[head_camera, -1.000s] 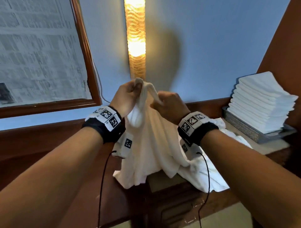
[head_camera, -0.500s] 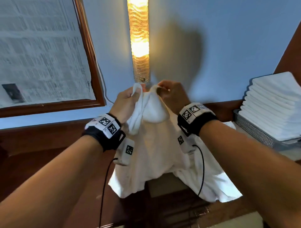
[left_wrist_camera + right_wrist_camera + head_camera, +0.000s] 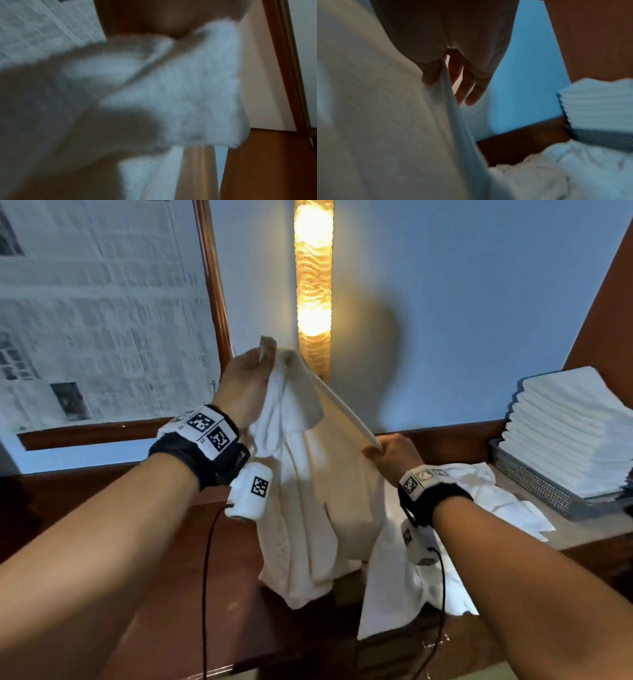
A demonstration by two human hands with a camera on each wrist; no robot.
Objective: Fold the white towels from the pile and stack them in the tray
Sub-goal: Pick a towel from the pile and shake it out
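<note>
Towel [image 3: 318, 508] held above table [image 3: 205, 628]: left hand [image 3: 245, 381] clutches bunched top corner, right hand [image 3: 394, 453] pinches stretched edge. Pile [image 3: 445, 542] below, tray [image 3: 534, 491] with stack at right. Risks, judged: edge slipping from right pinch; bunched corner giving crooked fold; hanging hem snagging pile.

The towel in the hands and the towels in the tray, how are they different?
The held towel hangs loose and crumpled, gripped by the left hand and right hand; the tray towels lie folded flat. The held towel is one; the tray towels are a neat stack. All are white.
</note>
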